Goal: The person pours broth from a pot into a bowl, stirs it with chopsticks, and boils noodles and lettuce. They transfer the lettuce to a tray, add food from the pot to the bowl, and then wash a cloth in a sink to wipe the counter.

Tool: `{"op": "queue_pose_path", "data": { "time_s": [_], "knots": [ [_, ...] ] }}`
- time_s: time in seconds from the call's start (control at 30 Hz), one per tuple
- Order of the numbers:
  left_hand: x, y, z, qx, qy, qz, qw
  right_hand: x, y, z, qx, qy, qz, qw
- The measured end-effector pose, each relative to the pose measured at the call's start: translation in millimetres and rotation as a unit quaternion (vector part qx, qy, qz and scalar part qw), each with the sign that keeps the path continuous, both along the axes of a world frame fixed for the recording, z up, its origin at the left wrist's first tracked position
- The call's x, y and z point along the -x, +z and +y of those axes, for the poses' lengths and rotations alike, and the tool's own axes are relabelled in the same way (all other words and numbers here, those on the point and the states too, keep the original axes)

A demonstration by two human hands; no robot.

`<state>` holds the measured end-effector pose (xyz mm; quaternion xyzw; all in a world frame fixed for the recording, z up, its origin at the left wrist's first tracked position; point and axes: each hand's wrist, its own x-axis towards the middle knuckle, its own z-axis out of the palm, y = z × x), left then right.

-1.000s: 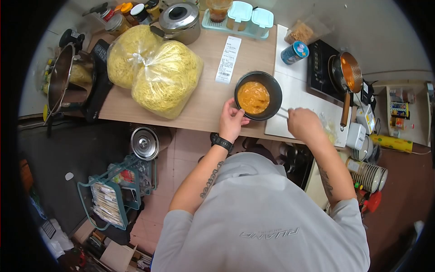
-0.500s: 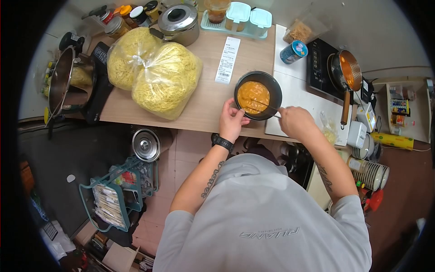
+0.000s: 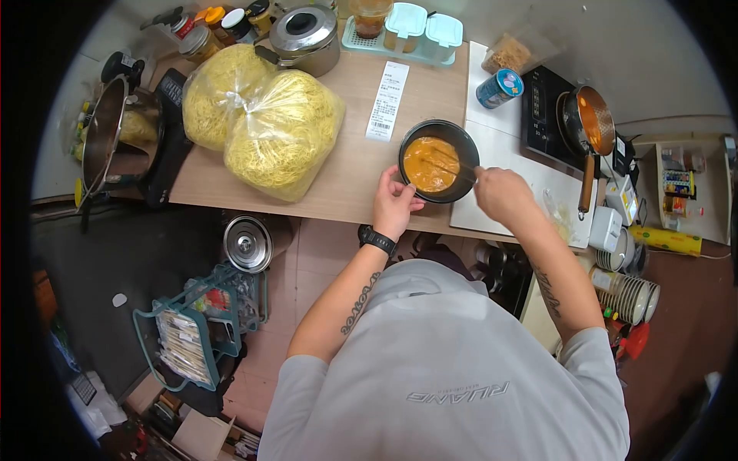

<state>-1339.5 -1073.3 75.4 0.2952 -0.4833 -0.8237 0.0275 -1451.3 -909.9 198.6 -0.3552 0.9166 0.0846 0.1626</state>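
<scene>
A black bowl (image 3: 466, 142) stands near the front edge of the table, with orange-brown sauce (image 3: 424, 170) in its bottom. My left hand (image 3: 394, 204) holds the bowl's near-left rim between thumb and fingers. In my closed right hand (image 3: 503, 197), at the bowl's right side, is a pair of chopsticks (image 3: 455, 167), slightly blurred, whose tips dip into the sauce. A printed receipt (image 3: 388, 101) lies flat behind the bowl. Two clear bags of yellow noodles (image 3: 284, 138) rest to the left of it.
At the back stand a lidded pot (image 3: 306, 58) and a light-blue tray with containers (image 3: 403, 31). On the right are a blue can (image 3: 500, 88) and a pan (image 3: 592, 119) on an induction cooker (image 3: 542, 115), its handle pointing toward me. A large pot (image 3: 104, 142) is at far left.
My right hand has swung the chopsticks a little upward and away from me within the bowl, and the sauce surface has shifted. My left hand and the bowl stay nearly in place.
</scene>
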Motion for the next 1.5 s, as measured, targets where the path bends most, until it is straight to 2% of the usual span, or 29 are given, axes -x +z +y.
{"op": "queue_pose_path", "data": {
  "time_s": [0.1, 0.17, 0.23, 0.3, 0.4, 0.53, 0.6, 0.7, 0.73, 0.8, 0.9, 0.97, 1.03, 1.07, 1.17, 1.23, 1.3, 1.37, 1.43, 1.5],
  "knots": [
    [-1.2, 0.1, -1.0, -0.001, -0.003, 0.003, 1.000, -14.2, 17.6, -0.4, -0.062, 0.014, -0.058, 0.996],
    [0.4, -2.1, -1.1, -0.008, 0.005, 0.007, 1.000, -10.7, 24.9, 6.4, -0.074, 0.008, -0.051, 0.996],
    [-0.7, -2.4, 0.2, -0.002, -0.004, 0.004, 1.000, -4.4, 19.8, 8.6, -0.034, -0.031, -0.004, 0.999],
    [0.7, -1.4, 0.1, -0.001, -0.007, 0.002, 1.000, -1.2, 4.5, 6.9, 0.000, -0.014, 0.004, 1.000],
    [-1.4, -1.0, -0.5, -0.004, -0.004, 0.002, 1.000, -11.7, 10.4, 2.9, -0.036, 0.006, -0.064, 0.997],
    [-1.4, -0.9, 0.4, -0.005, 0.001, -0.001, 1.000, -11.6, 18.9, 13.5, -0.081, 0.000, -0.042, 0.996],
    [-0.6, -1.6, 0.2, -0.006, -0.003, 0.000, 1.000, -8.6, 9.9, 2.9, -0.008, 0.020, -0.046, 0.999],
    [-1.6, -1.6, -0.2, -0.008, -0.004, 0.002, 1.000, -3.3, -1.0, 1.6, 0.011, -0.009, -0.017, 1.000],
    [-1.6, -1.1, -0.5, -0.011, -0.001, 0.004, 1.000, -4.4, 3.5, 5.9, 0.011, -0.007, -0.017, 1.000],
    [-0.6, -0.9, -1.6, -0.015, 0.004, 0.009, 1.000, -8.2, 17.9, 16.7, -0.074, -0.026, -0.030, 0.996],
    [-1.5, -3.3, 0.1, -0.017, 0.002, 0.007, 1.000, -18.2, 14.3, 10.6, -0.051, 0.026, -0.043, 0.997],
    [-0.9, -3.2, 0.5, -0.011, -0.003, 0.004, 1.000, -14.5, 17.5, -5.2, -0.033, -0.004, -0.055, 0.998],
    [-1.6, -0.9, -1.8, -0.011, -0.007, 0.007, 1.000, -7.9, 15.4, -4.7, -0.013, -0.027, -0.008, 1.000],
    [-0.4, 0.3, -4.1, -0.010, -0.003, 0.008, 1.000, -8.7, 21.8, -1.0, -0.047, -0.039, -0.028, 0.998],
    [-0.4, 0.5, -0.6, -0.011, -0.007, 0.003, 1.000, -20.5, 27.6, 3.9, -0.076, 0.018, -0.063, 0.995],
    [-0.2, -2.2, 0.3, -0.005, -0.002, 0.004, 1.000, -17.3, 16.1, 0.3, -0.051, 0.010, -0.059, 0.997],
    [-3.2, -0.5, 1.7, -0.006, -0.003, 0.005, 1.000, -10.7, 6.8, -2.3, -0.003, -0.029, -0.001, 1.000],
    [0.7, 1.0, -2.2, -0.008, 0.008, 0.011, 1.000, -14.5, 23.2, 1.1, -0.037, -0.043, -0.022, 0.998],
    [-0.1, -1.6, 0.1, -0.011, 0.004, 0.009, 1.000, -21.1, 28.4, 7.5, -0.093, -0.010, -0.065, 0.994],
    [1.0, -3.5, 0.6, -0.012, 0.001, 0.009, 1.000, -17.8, 21.0, 4.0, -0.071, -0.007, -0.067, 0.995]
  ]
}}
